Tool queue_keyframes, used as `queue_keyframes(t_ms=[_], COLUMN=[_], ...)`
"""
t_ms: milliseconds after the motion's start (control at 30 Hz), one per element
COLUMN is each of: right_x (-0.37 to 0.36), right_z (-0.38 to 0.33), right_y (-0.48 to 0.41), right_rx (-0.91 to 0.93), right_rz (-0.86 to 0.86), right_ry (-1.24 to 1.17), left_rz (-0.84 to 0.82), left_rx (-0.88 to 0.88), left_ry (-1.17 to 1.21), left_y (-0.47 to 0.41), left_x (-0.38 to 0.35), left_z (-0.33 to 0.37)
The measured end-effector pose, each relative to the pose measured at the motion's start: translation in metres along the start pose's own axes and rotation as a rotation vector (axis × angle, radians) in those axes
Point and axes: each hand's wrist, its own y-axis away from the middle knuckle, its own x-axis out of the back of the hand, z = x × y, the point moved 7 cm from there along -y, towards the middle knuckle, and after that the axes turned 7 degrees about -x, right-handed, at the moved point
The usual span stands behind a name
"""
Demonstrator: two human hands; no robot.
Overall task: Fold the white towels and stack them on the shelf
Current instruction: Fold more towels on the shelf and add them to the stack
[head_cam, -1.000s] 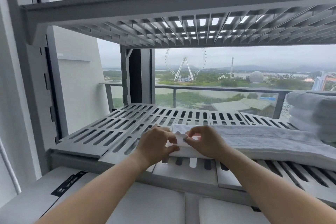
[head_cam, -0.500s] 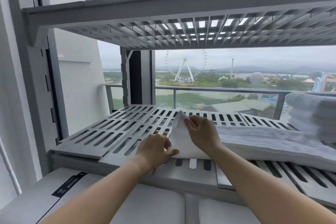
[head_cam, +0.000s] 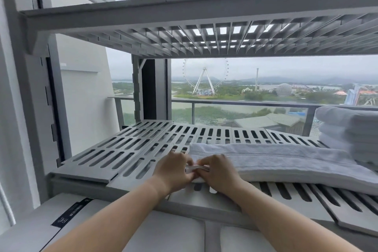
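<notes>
A long white towel lies folded lengthwise across the grey slatted shelf, running from the middle out to the right. My left hand and my right hand meet at the towel's near left corner, and both pinch its edge between thumb and fingers. A stack of folded white towels stands at the far right of the same shelf, partly cut off by the frame's edge.
An upper slatted shelf hangs close above. The shelf's left upright stands at the left. White cushioned surfaces lie below the shelf's front edge. Behind the shelf is a window with a balcony railing.
My right hand had lifted the towel's left corner half a second ago; the corner is now back down flat and both hands pinch it together at the near left edge.
</notes>
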Motion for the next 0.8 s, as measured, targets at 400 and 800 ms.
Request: queue_keyframes(t_ms=[400, 800], right_x=[0.054, 0.09], right_z=[0.083, 0.183], right_y=[-0.003, 0.025], right_rx=[-0.187, -0.369], right_rz=[-0.198, -0.422], right_ry=[0.185, 0.435], left_rz=[-0.003, -0.563], left_rx=[0.068, 0.05], left_ry=[-0.017, -0.05], left_y=[-0.042, -0.068], left_x=[-0.008, -0.1], left_z=[0.017, 0.052])
